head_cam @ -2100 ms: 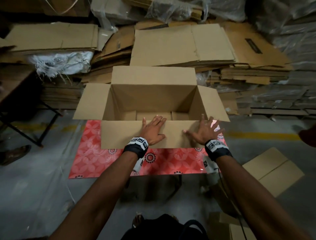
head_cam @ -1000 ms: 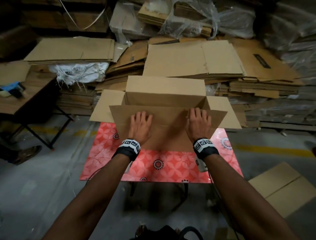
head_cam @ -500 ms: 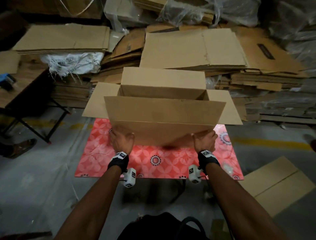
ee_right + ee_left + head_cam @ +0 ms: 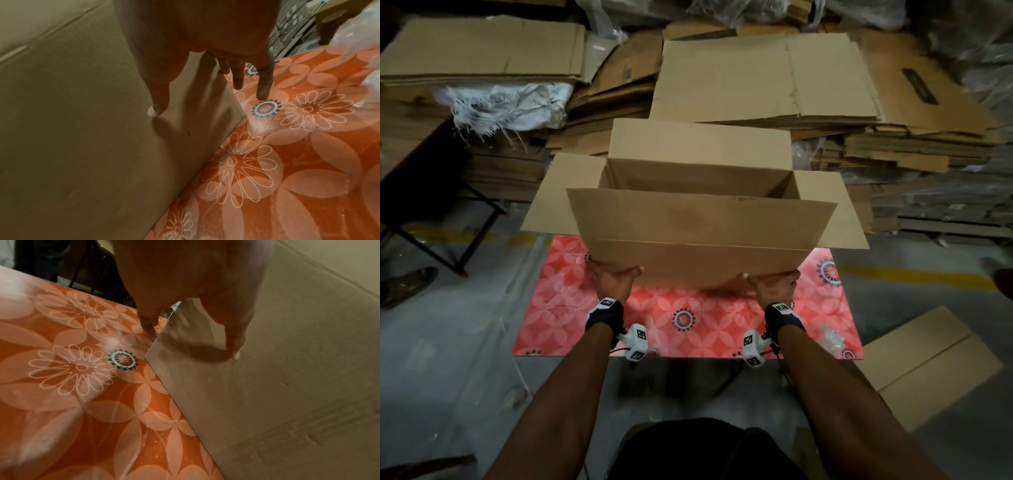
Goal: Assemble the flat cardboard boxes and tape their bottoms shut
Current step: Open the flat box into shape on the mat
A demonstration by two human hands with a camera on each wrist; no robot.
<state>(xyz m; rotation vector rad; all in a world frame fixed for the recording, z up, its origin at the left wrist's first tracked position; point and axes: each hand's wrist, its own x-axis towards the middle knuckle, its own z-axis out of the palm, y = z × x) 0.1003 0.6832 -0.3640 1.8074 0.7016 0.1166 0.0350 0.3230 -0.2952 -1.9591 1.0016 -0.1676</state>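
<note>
Open cardboard box sits on the counter, tilted toward the person, its 4 top flaps up and splayed outward. Near wall faces the camera; inside is bare brown board.

Left hand grips the box's near lower-left corner: thumb pressed flat on the near face, fingers going round the edge out of sight. In the left wrist view the thumb lies on the cardboard and 1 finger drops past the corner toward the counter.

Right hand mirrors it at the near lower-right corner. Right wrist view: thumb on the board, fingers straight down beside the box edge, over the counter. Whether those fingers touch the box side is not clear.

Counter surface: red-orange cloth with pale flower print and small dark medallions. Clear crumpled plastic lies at its near right edge.

Room: grey concrete floor with a worn yellow line. Stacks of flattened cartons fill the back, some under plastic wrap. A white torn sack sits on the left stack. A dark metal-legged table stands at left, a sandalled foot beside it. 1 flat carton lies on the floor at right.
</note>
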